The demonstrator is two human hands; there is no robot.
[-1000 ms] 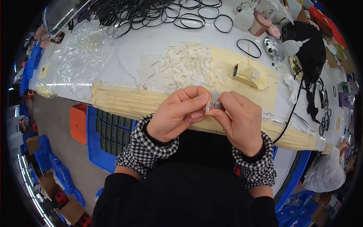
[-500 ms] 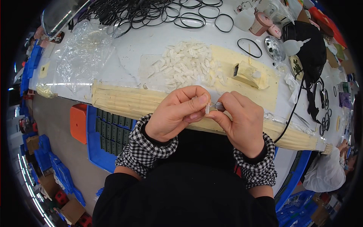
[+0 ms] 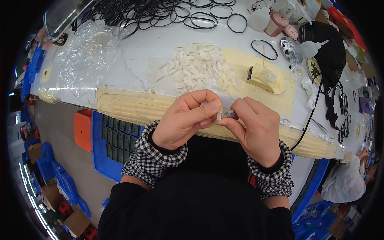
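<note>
Over the table's padded front edge, my left hand [image 3: 190, 118] pinches a small white plastic piece [image 3: 219, 115] between thumb and fingers. My right hand [image 3: 256, 128] is closed on a small, flat grey blade-like piece [image 3: 231, 113], its thumb tip close to the white piece. Whether the two pieces touch is too small to tell. Just beyond my hands lies a loose heap of similar whitish plastic pieces [image 3: 196, 66]. To the right of the heap is a small yellow tape-wrapped block [image 3: 262, 79] with a dark slot.
Black rubber rings [image 3: 202, 21] pile up along the far side. Clear plastic film [image 3: 88, 56] lies at the left. A pink jar [image 3: 277, 25], a squeeze bottle [image 3: 314, 49] and a black cable [image 3: 310, 116] are at the right. Below left stand an orange stool [image 3: 83, 130] and a blue crate [image 3: 105, 162].
Both hands stay almost in place. The white piece and my fingertips have shifted only slightly, with the grip unchanged.
</note>
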